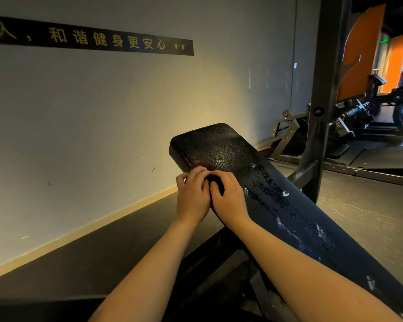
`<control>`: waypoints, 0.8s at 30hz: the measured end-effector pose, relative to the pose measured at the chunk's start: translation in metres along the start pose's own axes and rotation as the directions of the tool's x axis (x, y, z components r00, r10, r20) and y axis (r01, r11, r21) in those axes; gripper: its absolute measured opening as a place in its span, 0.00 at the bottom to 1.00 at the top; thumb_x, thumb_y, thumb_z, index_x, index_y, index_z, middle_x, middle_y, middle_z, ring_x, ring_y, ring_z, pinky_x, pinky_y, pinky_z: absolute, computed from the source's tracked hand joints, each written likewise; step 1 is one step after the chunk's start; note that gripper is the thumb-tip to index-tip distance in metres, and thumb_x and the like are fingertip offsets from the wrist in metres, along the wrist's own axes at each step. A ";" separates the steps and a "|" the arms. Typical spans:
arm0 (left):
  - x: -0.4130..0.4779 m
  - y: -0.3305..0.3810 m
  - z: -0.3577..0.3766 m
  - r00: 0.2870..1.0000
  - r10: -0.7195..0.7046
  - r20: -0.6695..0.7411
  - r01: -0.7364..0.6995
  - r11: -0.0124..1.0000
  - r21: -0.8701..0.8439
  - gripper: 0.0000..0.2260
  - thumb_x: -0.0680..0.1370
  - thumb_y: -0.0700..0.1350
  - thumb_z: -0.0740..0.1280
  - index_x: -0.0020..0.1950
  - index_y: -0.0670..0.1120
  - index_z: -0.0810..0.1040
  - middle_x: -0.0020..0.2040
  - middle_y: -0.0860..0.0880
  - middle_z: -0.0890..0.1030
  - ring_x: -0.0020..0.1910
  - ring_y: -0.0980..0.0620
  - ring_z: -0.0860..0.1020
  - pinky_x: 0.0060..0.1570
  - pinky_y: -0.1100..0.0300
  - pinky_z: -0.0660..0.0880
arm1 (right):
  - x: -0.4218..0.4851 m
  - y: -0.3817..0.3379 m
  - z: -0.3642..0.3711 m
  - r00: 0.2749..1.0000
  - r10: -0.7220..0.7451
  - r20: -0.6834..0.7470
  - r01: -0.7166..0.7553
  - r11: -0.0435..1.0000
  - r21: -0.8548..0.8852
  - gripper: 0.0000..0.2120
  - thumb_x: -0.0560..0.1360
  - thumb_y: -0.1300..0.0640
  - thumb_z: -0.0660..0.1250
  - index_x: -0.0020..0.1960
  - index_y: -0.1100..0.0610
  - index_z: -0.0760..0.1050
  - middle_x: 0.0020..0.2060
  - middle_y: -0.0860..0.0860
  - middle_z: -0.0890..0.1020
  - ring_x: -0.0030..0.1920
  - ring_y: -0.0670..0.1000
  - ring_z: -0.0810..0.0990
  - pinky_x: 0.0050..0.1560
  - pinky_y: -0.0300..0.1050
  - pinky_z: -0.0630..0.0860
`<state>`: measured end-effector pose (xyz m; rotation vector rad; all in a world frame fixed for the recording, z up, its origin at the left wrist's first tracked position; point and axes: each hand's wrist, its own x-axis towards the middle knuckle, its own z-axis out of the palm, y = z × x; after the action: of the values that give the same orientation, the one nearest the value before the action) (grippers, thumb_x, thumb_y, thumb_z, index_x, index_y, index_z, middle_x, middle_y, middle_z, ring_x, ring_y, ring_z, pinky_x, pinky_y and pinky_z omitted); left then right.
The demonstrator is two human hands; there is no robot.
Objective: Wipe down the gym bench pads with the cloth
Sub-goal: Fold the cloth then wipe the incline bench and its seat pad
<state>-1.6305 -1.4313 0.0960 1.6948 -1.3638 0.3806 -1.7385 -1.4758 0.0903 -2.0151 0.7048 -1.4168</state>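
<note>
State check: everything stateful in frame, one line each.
bench pad: tilted, wet-looking streaks on near part
cloth: bunched on the pad, mostly hidden under fingers
left hand: fingers curled on cloth
right hand: fingers curled on cloth

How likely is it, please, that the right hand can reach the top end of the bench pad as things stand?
Probably yes: the right hand, holding the cloth, is on the bench pad, with only bare pad between it and that end.
</note>
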 end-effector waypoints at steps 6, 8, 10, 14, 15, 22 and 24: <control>0.020 -0.007 -0.014 0.999 0.036 -0.002 -0.036 0.999 0.005 0.15 0.85 0.45 0.59 0.70 0.53 0.75 0.76 0.56 0.67 0.70 0.51 0.61 0.62 0.61 0.67 | 0.003 0.005 0.002 0.998 -0.055 0.001 0.055 0.997 -0.055 0.14 0.82 0.58 0.62 0.67 0.54 0.75 0.60 0.45 0.77 0.58 0.41 0.74 0.57 0.33 0.70; 0.032 -0.008 -0.012 1.000 -0.029 0.000 0.029 1.000 0.011 0.16 0.85 0.46 0.58 0.72 0.54 0.73 0.79 0.55 0.62 0.72 0.50 0.58 0.65 0.59 0.68 | 0.004 0.006 0.005 0.996 -0.087 0.007 0.088 0.993 -0.080 0.15 0.81 0.58 0.62 0.68 0.53 0.74 0.61 0.45 0.76 0.59 0.42 0.74 0.58 0.34 0.69; 0.039 -0.006 -0.007 0.997 -0.080 -0.003 0.080 0.996 0.034 0.16 0.85 0.48 0.58 0.72 0.54 0.72 0.76 0.55 0.65 0.71 0.48 0.59 0.64 0.52 0.74 | 0.006 0.007 0.006 0.996 -0.092 0.015 0.093 0.992 -0.084 0.16 0.82 0.57 0.62 0.69 0.53 0.73 0.61 0.45 0.76 0.59 0.41 0.73 0.58 0.33 0.69; 0.026 0.000 -0.002 0.999 -0.044 -0.022 0.046 0.997 0.059 0.13 0.85 0.48 0.59 0.67 0.54 0.77 0.71 0.56 0.71 0.67 0.48 0.62 0.56 0.51 0.78 | 0.006 0.004 0.003 1.000 -0.016 -0.014 0.016 1.000 -0.020 0.16 0.82 0.56 0.62 0.69 0.53 0.73 0.60 0.43 0.75 0.58 0.38 0.73 0.56 0.25 0.67; 0.019 -0.001 -0.001 1.000 -0.014 -0.010 0.014 0.998 0.062 0.13 0.85 0.49 0.59 0.67 0.54 0.77 0.70 0.57 0.71 0.67 0.49 0.62 0.55 0.53 0.78 | 0.006 0.002 0.002 1.000 0.005 -0.018 -0.006 1.000 -0.020 0.15 0.82 0.56 0.61 0.68 0.53 0.74 0.59 0.43 0.76 0.57 0.40 0.74 0.56 0.29 0.70; 0.020 -0.006 -0.016 0.994 0.108 -0.005 -0.108 0.993 0.050 0.13 0.84 0.47 0.61 0.67 0.54 0.79 0.68 0.57 0.74 0.65 0.51 0.64 0.55 0.63 0.69 | 0.008 -0.001 -0.002 1.000 0.004 -0.001 -0.004 0.983 -0.184 0.12 0.82 0.52 0.60 0.65 0.47 0.72 0.59 0.42 0.75 0.53 0.45 0.76 0.47 0.43 0.68; 0.039 -0.009 -0.019 0.996 0.032 -0.088 -0.029 0.999 0.030 0.14 0.85 0.47 0.60 0.68 0.54 0.77 0.71 0.57 0.72 0.68 0.51 0.62 0.57 0.65 0.65 | 0.007 0.004 -0.002 0.999 0.003 -0.033 -0.007 0.992 -0.123 0.13 0.82 0.52 0.61 0.66 0.48 0.73 0.58 0.40 0.75 0.55 0.43 0.76 0.49 0.42 0.71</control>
<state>-1.6036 -1.4402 0.1301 1.6620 -1.3263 0.4897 -1.7382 -1.4838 0.0929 -2.0853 0.8295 -1.4384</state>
